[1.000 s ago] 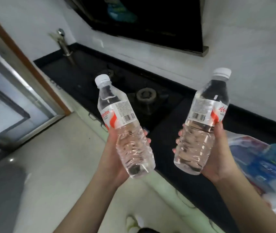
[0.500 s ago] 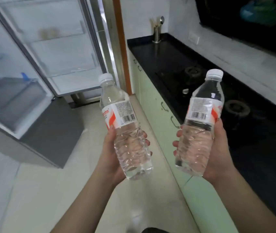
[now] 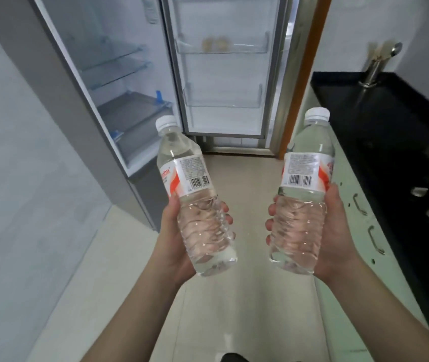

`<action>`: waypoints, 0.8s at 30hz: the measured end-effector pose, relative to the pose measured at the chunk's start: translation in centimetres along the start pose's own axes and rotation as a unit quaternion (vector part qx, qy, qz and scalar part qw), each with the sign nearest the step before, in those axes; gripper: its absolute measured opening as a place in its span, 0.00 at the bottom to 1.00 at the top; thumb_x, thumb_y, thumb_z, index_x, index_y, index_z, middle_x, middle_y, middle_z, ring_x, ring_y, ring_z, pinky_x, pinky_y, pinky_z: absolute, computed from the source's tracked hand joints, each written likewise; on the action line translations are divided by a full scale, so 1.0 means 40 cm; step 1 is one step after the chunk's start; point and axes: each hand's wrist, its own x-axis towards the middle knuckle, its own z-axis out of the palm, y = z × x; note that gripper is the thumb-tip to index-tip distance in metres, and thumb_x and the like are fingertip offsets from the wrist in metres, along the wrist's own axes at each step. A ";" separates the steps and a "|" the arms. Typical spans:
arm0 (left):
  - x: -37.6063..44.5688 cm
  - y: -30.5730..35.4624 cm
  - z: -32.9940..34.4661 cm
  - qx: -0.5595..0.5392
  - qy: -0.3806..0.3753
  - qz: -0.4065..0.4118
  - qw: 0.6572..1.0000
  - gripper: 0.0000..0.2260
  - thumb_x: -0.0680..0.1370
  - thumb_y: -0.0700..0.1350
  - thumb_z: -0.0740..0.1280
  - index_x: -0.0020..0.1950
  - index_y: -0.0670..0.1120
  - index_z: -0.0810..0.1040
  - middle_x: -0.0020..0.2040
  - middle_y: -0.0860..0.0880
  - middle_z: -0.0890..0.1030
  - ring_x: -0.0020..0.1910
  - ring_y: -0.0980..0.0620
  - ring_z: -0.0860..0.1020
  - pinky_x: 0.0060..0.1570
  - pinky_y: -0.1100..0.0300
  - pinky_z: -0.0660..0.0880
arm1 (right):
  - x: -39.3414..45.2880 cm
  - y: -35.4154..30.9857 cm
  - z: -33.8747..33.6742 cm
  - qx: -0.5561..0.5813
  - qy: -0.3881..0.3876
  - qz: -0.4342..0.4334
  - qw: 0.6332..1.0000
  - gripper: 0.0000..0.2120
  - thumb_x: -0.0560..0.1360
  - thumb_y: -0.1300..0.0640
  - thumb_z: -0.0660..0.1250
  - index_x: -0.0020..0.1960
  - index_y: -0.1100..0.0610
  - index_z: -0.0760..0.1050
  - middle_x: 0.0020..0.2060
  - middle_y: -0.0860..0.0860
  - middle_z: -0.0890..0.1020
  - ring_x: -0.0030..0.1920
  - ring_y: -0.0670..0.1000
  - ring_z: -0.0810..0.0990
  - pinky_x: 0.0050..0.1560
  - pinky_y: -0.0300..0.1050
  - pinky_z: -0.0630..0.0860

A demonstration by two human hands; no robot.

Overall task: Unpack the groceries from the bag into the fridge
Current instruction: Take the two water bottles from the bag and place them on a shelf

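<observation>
Across both bottle labels (image 3: 187, 176): barcodes.

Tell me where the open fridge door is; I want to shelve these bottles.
In the head view the fridge door stands open straight ahead at top centre, beyond both bottles, between the fridge's glass shelves on the left and the wooden door frame on the right.

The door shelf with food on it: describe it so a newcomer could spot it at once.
Start at the open fridge door. Three clear shelves run down it; take the upper door shelf. It alone holds anything: two blurry pale round items.
</observation>
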 end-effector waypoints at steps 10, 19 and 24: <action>0.101 0.066 -0.040 0.025 0.063 0.071 0.995 0.26 0.64 0.61 0.77 0.51 0.43 0.81 0.43 0.45 0.81 0.41 0.48 0.81 0.45 0.51 0.77 | 0.230 -0.074 -0.043 0.003 -0.037 0.069 0.997 0.35 0.59 0.30 0.72 0.52 0.58 0.78 0.40 0.57 0.80 0.36 0.57 0.80 0.39 0.50 0.78; 0.301 0.093 -0.034 0.017 0.037 0.089 0.995 0.25 0.74 0.61 0.68 0.55 0.40 0.78 0.47 0.44 0.82 0.45 0.47 0.80 0.49 0.50 0.76 | 0.418 -0.238 -0.111 -0.002 -0.102 0.133 0.986 0.35 0.52 0.33 0.78 0.44 0.60 0.78 0.36 0.56 0.79 0.33 0.56 0.79 0.38 0.49 0.77; 0.364 0.119 -0.048 0.041 0.067 0.117 0.990 0.25 0.72 0.60 0.71 0.55 0.40 0.78 0.47 0.43 0.81 0.45 0.46 0.81 0.49 0.49 0.77 | 0.518 -0.270 -0.128 0.001 -0.115 0.146 0.983 0.33 0.54 0.31 0.76 0.43 0.59 0.79 0.36 0.56 0.78 0.33 0.55 0.79 0.39 0.48 0.76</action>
